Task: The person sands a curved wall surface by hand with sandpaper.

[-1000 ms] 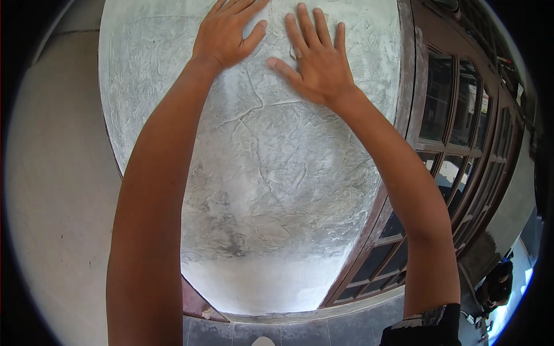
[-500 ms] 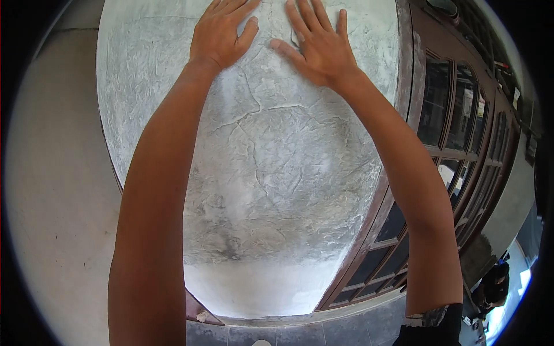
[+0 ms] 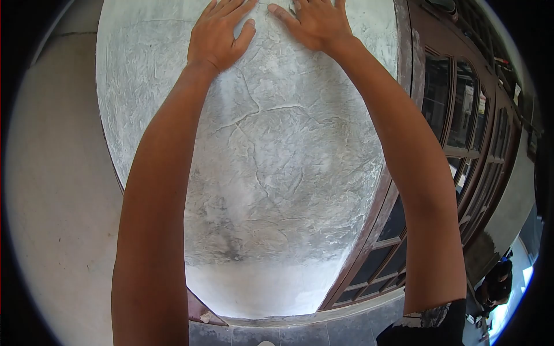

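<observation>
Grey-white cracked plaster wall panel (image 3: 277, 173) stands before us beside a brown wooden glazed door (image 3: 461, 132), and we lay left hand (image 3: 218, 34) and right hand (image 3: 314, 20) flat high on it, fingers spread, gripping nothing, seemingly to bear evenly

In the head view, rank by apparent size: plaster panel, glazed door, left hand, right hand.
1. plaster panel
2. glazed door
3. left hand and right hand look alike; the right one is cut off at the top edge, so no ranking.
</observation>
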Available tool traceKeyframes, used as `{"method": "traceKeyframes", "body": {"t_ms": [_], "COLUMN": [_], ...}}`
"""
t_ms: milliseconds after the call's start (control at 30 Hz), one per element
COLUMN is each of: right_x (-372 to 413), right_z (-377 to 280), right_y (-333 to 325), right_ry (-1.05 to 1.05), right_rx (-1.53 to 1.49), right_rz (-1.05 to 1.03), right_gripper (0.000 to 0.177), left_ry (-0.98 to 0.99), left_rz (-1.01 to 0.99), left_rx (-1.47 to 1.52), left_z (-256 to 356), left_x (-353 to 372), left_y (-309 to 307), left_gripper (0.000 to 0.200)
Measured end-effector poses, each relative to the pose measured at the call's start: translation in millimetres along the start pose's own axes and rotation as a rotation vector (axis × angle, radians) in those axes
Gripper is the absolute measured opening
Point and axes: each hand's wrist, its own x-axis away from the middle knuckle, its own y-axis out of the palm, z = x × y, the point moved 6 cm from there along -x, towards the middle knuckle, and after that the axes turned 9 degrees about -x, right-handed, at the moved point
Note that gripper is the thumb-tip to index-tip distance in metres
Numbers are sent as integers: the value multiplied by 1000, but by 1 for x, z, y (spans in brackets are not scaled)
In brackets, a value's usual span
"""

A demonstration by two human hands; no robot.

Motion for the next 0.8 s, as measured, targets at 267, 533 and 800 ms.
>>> {"method": "traceKeyframes", "body": {"t_ms": [267, 533, 800], "right_x": [25, 78, 14], "right_z": [-9, -32, -8], "right_y": [1, 9, 0], "right_ry": [-53, -221, -57], "right_rx": [-27, -141, -44], "right_rz": [-51, 107, 88], "right_gripper": [98, 101, 98], "left_ry": [3, 1, -6], "left_rz": [24, 13, 4], "left_rx": [5, 23, 7], "left_z": [-1, -1, -1], "left_x": [1, 3, 1], "left_y": [0, 1, 0], "left_gripper": [51, 50, 50]}}
